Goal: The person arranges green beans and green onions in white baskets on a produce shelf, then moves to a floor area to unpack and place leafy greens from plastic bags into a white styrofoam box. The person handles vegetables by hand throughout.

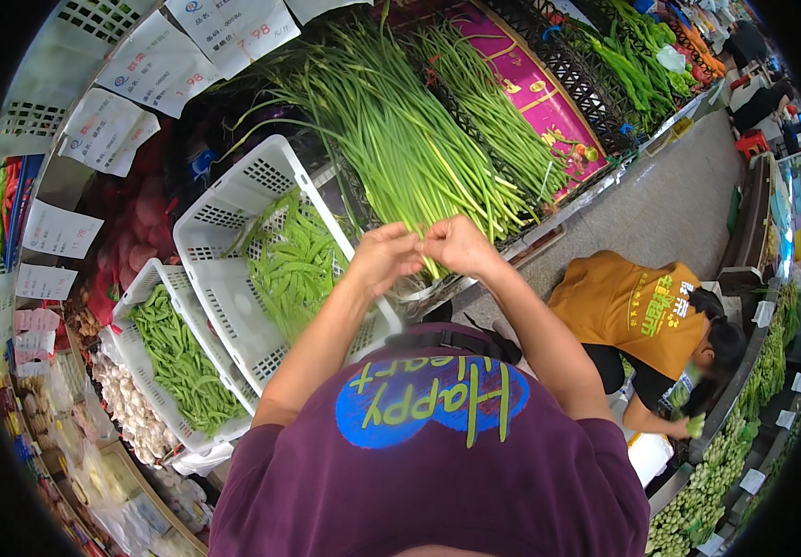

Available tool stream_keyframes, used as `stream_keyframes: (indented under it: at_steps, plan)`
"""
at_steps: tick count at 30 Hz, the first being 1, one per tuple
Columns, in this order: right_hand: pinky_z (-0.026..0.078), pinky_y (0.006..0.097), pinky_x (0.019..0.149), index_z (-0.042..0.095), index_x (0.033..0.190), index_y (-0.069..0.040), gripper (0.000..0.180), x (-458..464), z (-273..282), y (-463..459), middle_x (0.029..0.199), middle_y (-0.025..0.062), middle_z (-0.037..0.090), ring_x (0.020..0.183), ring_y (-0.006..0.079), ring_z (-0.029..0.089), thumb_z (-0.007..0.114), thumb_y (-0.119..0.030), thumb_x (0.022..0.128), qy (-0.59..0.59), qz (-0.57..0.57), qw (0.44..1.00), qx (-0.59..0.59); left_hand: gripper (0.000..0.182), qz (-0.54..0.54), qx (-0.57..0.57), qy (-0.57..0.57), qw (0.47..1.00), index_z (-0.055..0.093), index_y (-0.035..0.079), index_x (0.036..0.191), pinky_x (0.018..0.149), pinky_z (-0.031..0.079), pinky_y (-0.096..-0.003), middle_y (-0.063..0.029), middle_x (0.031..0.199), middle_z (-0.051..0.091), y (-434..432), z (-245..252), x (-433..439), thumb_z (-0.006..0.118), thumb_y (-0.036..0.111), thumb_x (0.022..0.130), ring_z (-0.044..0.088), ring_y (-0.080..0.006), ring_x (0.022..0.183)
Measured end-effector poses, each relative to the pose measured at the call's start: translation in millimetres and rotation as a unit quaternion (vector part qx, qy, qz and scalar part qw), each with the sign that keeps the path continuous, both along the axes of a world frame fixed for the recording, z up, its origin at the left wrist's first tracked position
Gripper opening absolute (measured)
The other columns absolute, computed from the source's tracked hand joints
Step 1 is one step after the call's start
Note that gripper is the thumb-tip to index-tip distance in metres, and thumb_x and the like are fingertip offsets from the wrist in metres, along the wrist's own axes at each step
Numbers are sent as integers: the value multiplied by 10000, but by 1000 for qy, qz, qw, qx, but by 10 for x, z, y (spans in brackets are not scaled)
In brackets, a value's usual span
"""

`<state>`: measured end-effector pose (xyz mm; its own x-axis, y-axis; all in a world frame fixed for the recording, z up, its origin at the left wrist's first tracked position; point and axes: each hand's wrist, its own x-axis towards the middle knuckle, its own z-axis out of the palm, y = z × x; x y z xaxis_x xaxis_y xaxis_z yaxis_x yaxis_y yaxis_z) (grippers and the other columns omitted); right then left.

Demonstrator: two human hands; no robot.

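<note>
Close together, my left hand (385, 259) and my right hand (461, 245) pinch the lower ends of a few green stalks (431, 267). Fingertips of both hands nearly meet on them. The stalks look like garlic scapes, and their pale cut ends poke out below my fingers. Beyond my hands lies a large pile of the same long stalks (400, 132), spread over the display with the cut ends towards me. To the left of my left hand stands a white plastic basket (216, 216) holding flat green pea pods (296, 261).
A second white basket holds plumper pods (181, 362), with garlic bulbs (128, 404) beside it. Thinner green stalks (498, 104) lie on a magenta box panel (553, 111). Price cards (156, 66) hang at the left. A person in an orange vest (626, 313) bends over greens at the right.
</note>
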<state>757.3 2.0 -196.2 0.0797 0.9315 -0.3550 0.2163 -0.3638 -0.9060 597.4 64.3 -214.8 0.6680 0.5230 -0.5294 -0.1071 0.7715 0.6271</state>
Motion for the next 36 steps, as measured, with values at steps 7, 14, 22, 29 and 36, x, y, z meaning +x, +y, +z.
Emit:
stream_keyframes:
  at_steps: [7,14,22,29,36]
  plan:
    - [367,305,476,640,692,15,255,-83,-35,-105,540,36,529,504,82,429,677,-212,802,-37,-4,999,0,174,-3,3,-14,1000,622,-8,984,615,483,-264,-78,835,636,33,-31,4,614,125,872,588,-146,689]
    - [368,210,539,597,857,23,118,-161,61,-70,698,-59,517,639,35,441,532,-63,908,127,-136,957,223,107,-10,523,147,840,594,-27,894,682,465,-332,-120,864,598,81,468,447,544,59,855,585,-223,787]
    - [251,255,456,457,608,-26,291,207,13,-97,556,-67,352,535,38,311,601,-117,843,19,-122,988,94,426,142,433,286,843,513,-32,1196,961,399,-369,-211,1225,509,456,325,473,570,226,861,505,-307,1121]
    - [270,276,456,533,599,-32,268,331,-253,-100,545,-55,399,516,49,323,632,-128,829,68,-97,993,18,217,367,78,186,908,529,-55,1009,676,467,-402,-135,941,555,1594,-12,198,481,84,850,539,-250,799]
    - [333,226,446,630,680,-43,172,385,-261,-67,584,-19,562,487,46,422,670,-155,804,163,-132,977,-24,228,306,135,305,892,550,-72,986,657,451,-406,-149,934,568,1942,-406,141,435,25,814,540,-264,753]
